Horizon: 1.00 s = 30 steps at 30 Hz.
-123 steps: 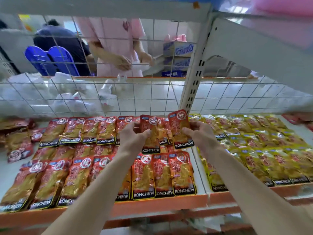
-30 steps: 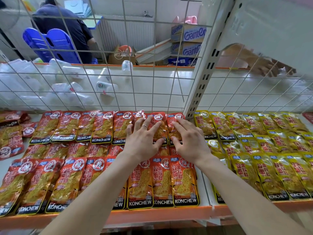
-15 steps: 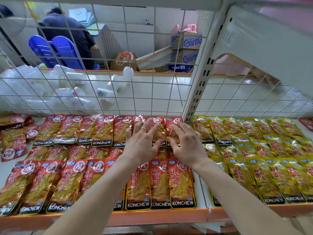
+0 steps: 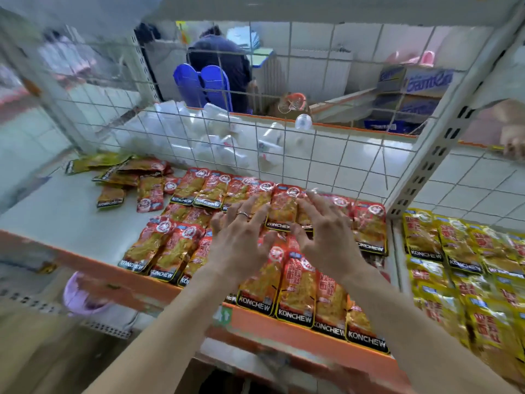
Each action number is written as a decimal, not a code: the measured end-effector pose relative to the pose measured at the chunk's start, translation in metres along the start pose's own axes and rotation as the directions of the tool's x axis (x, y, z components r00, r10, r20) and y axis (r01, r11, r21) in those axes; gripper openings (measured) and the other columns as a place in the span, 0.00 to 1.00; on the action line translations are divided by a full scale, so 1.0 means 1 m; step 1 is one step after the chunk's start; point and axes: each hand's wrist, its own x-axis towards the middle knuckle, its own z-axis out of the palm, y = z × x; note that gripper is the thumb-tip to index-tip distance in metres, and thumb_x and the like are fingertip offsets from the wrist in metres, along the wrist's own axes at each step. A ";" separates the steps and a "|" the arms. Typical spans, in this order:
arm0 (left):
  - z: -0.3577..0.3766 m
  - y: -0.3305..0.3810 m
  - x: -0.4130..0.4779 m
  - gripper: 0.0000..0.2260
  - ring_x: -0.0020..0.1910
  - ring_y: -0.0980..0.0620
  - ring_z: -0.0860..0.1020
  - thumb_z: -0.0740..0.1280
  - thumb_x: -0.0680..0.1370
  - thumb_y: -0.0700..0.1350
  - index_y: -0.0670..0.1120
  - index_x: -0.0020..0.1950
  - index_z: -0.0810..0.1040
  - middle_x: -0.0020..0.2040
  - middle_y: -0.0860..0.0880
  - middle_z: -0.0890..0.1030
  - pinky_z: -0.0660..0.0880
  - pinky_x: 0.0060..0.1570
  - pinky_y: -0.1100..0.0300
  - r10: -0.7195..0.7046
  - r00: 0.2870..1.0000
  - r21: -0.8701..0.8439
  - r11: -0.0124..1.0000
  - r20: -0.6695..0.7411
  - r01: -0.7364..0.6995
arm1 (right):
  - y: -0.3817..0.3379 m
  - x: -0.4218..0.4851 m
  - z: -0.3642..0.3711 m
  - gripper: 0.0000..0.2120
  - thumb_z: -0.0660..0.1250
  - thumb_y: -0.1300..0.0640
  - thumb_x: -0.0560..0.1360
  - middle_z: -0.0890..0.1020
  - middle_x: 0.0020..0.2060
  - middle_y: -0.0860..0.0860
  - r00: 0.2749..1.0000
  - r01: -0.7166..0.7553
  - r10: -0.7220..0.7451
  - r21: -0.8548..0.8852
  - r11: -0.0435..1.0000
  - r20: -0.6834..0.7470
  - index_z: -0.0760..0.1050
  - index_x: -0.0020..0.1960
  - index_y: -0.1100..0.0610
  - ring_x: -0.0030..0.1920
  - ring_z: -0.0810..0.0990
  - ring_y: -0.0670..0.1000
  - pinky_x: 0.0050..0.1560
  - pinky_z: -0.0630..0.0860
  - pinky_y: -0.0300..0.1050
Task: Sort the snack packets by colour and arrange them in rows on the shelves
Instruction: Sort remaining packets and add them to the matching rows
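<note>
Both the left hand [image 4: 241, 245] and right hand [image 4: 326, 240] are spread flat over the back row of glossy red foil snack packets [image 4: 284, 207], pinching nothing. These look light, floppy and slick, so I'd guess they slide easily; grab one by a sealed edge. Some loose mixed packets [image 4: 147, 189] wait at the back-left corner of the white shelf [image 4: 56, 217].

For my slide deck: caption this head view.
Left hand and right hand spread over rowed red packets, yellow packets alongside.

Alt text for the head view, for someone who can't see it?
The left hand and right hand spread open over rows of red packets on an orange-edged shelf. Yellow packets fill the bay to the right; a loose pile lies back left.
</note>
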 end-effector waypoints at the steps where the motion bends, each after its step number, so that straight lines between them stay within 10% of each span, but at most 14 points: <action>1: -0.005 -0.009 -0.005 0.26 0.79 0.51 0.49 0.57 0.82 0.59 0.57 0.79 0.58 0.81 0.53 0.54 0.49 0.75 0.44 -0.023 1.000 -0.006 1.000 -0.004 0.023 | -0.010 0.002 0.004 0.27 0.66 0.49 0.79 0.62 0.78 0.52 1.000 0.015 -0.015 0.007 1.000 0.013 0.65 0.76 0.54 0.78 0.57 0.53 0.77 0.56 0.58; 30: -0.085 -0.348 -0.073 0.31 0.78 0.51 0.53 0.49 0.76 0.64 0.57 0.78 0.62 0.80 0.53 0.58 0.50 0.72 0.46 -0.120 0.992 -0.025 0.993 -0.044 0.119 | -0.300 0.063 0.183 0.27 0.62 0.44 0.80 0.61 0.78 0.48 0.987 0.055 -0.048 -0.037 0.998 0.156 0.63 0.77 0.49 0.78 0.55 0.51 0.76 0.55 0.58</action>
